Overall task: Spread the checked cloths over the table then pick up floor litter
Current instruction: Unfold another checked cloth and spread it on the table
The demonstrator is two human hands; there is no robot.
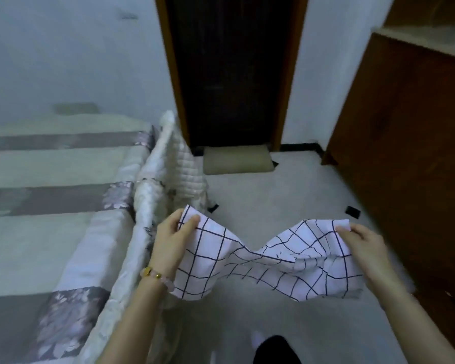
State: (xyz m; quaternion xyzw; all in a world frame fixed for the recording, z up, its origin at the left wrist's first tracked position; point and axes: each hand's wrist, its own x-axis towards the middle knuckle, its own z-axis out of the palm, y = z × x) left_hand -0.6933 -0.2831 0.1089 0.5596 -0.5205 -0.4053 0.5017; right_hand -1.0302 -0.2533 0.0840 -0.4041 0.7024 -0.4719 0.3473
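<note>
One white cloth with dark checked lines [260,258] hangs in the lower middle of the frame above the pale floor [273,190]. Its long axis runs left to right and it sags at the centre. The left hand [168,240] has its grip pinched on the upper left corner, and the right hand [365,248] has its grip pinched on the upper right edge. A bed with a grey-striped cover [50,206] fills the left, with a white quilted blanket [174,164] bunched beside it. A brown wooden cabinet [405,153] stands at right, and a small black scrap [352,210] lies on the floor just before it.
</note>
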